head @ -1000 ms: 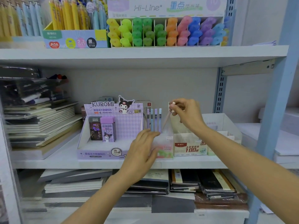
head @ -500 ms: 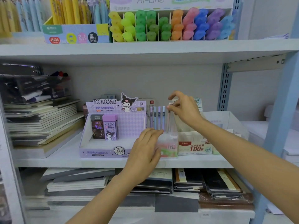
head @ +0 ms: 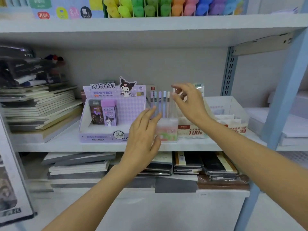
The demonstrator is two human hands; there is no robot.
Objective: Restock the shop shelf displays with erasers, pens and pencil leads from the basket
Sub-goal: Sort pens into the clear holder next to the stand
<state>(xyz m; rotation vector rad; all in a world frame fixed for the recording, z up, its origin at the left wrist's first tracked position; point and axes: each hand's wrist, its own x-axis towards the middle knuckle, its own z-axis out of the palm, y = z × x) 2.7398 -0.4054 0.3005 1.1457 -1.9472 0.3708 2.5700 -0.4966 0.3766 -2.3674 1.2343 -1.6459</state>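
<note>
The pens [head: 160,102] stand upright in a row inside a clear plastic holder [head: 167,130] on the middle shelf [head: 50,146], caps up, with the purple box of pencil leads [head: 106,135] touching or just beside the holder at nine o'clock and a white cardboard box [head: 233,105] at three o'clock. The left hand [head: 143,132] is held flat with straight fingers in front of the holder's nine o'clock side, gripping nothing; the blur hides whether the fingertips touch the plastic. The right hand [head: 190,104] hovers just at three o'clock of the pen caps, fingers loosely spread and thumb and forefinger apart, with nothing seen between them. The pens look light, thin and stiff, with smooth barrels that would probably slip in a loose pinch, so each is best taken near the cap between thumb and forefinger and guided straight down. Standing loose, they would likely tip against one another at a nudge. The holder seems light too and apt to slide on the smooth shelf, so a steadying hand low on its front wall makes sense. The two lead cases [head: 109,114] in the purple box appear small, hard and easy to topple. The basket is out of view
</note>
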